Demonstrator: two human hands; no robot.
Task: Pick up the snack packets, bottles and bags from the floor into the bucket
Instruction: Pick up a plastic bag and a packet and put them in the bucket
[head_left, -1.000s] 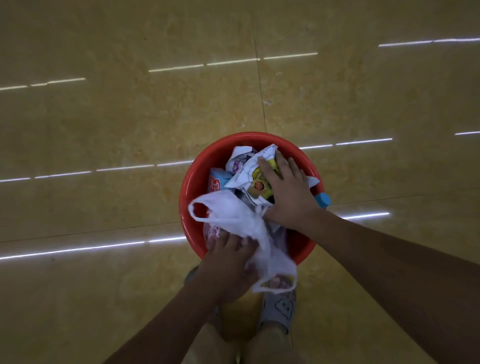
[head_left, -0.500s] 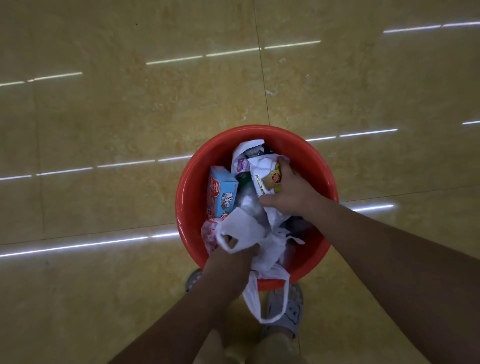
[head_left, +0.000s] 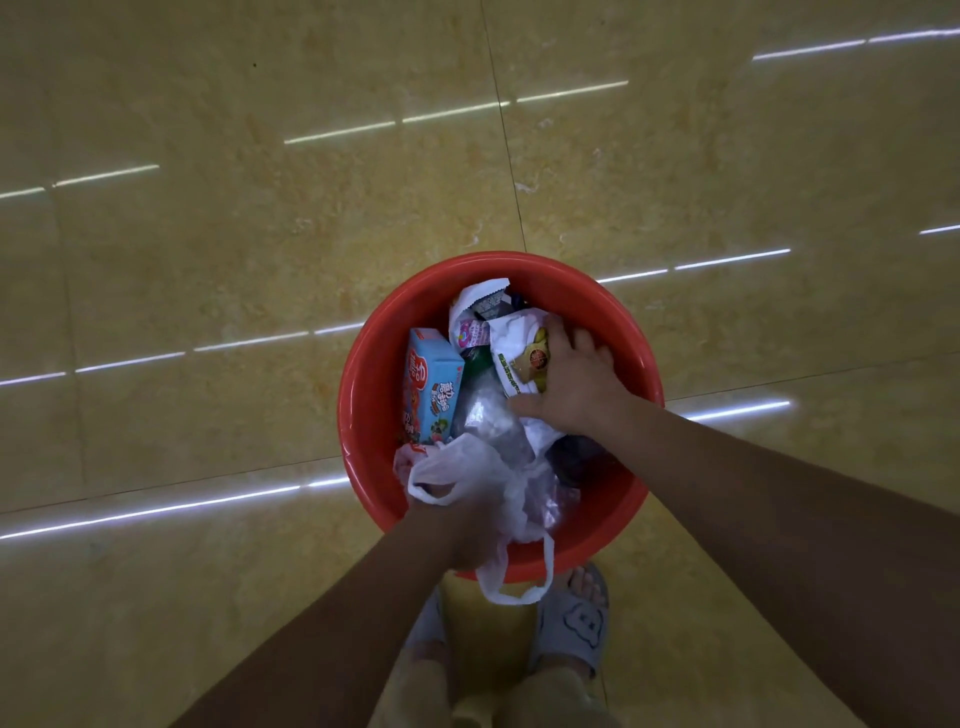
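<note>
step: packing-down stage, I'd say, the stuff's all in the red bucket (head_left: 347, 400) | left hand (head_left: 457, 525) grips the white plastic bag (head_left: 467, 462) at the near rim | right hand (head_left: 571, 384) flat, fingers spread, pressing the snack packet (head_left: 519, 358) | next: probably tuck in the bag handle (head_left: 514, 590) dangling over the near edge

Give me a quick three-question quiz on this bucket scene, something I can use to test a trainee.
1. Which hand grips the white bag?
2. True or false: the blue box lies outside the bucket.
3. The right hand presses on: A the packet; B the blue box; C the white bag.

Key: 1 the left hand; 2 false, it is inside; 3 A.
</note>
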